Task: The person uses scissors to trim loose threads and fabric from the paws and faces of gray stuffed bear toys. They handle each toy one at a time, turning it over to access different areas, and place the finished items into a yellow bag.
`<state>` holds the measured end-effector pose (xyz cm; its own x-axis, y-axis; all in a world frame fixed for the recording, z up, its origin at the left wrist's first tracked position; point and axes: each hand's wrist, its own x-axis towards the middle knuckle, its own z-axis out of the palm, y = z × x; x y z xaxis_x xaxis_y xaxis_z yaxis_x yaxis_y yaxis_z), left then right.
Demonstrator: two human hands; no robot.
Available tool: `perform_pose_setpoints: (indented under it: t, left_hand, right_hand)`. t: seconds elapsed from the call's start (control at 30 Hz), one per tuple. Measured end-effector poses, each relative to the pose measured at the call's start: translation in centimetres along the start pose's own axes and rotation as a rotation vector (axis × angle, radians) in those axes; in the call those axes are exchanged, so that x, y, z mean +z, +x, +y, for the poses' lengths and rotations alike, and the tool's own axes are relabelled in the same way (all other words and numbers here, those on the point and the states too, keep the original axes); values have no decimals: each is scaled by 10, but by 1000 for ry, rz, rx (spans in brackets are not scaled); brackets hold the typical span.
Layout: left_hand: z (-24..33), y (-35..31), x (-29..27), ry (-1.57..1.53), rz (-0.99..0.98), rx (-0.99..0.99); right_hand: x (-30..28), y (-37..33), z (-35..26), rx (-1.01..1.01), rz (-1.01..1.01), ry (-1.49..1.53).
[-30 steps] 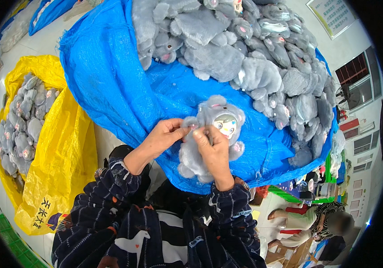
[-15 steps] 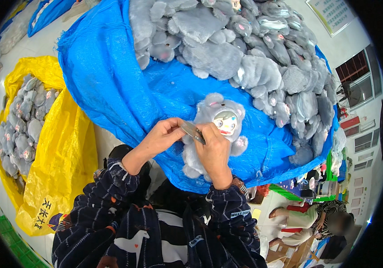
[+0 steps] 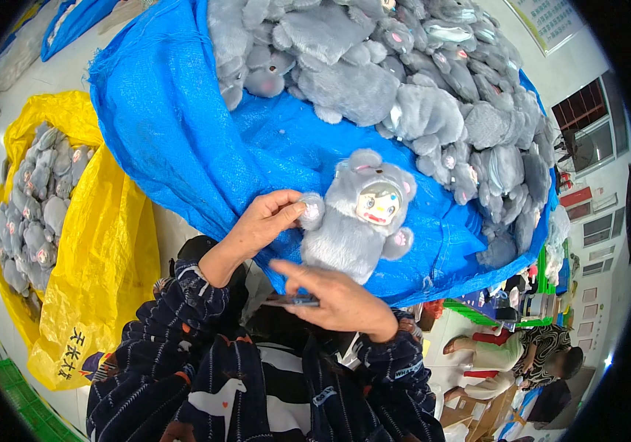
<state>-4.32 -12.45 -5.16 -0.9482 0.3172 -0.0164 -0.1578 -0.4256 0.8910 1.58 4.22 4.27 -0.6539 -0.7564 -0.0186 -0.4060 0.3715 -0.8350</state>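
A grey plush doll (image 3: pixel 356 221) with a doll face lies face up on the blue tarp (image 3: pixel 183 132). My left hand (image 3: pixel 264 221) pinches the doll's pink-padded paw at its left side. Below the doll, my right hand (image 3: pixel 341 298) holds a small dark flat tool (image 3: pixel 293 300), which looks like a comb or brush. The right hand is just off the doll's lower edge.
A large heap of grey plush toys (image 3: pixel 418 96) fills the far part of the tarp. To the left stands a yellow sack (image 3: pixel 102 243) holding more grey plush toys (image 3: pixel 39 206). A seated person (image 3: pixel 529 357) is at the lower right.
My right hand has drawn back from the doll's head toward my body, tool in hand. The doll's face is now uncovered. My left hand stays on the paw.
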Motion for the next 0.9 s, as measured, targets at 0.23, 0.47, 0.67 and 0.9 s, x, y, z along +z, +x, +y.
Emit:
perform_pose_setpoints:
  t: [0.23,0.47,0.67,0.9]
  left_hand:
    - [-6,0,0,109,-27,145]
    - [-5,-5,4,318,-11,310]
    - [-11,-2,2,129,48,181]
    - [-11,2,3,52,17,144]
  right_hand:
    - [-20,15,11,214,647,-210]
    - [-15,37,26,136,706,-516]
    - [-44,26,37,320,477,820]
    - [-23,30,39,66,729,-362]
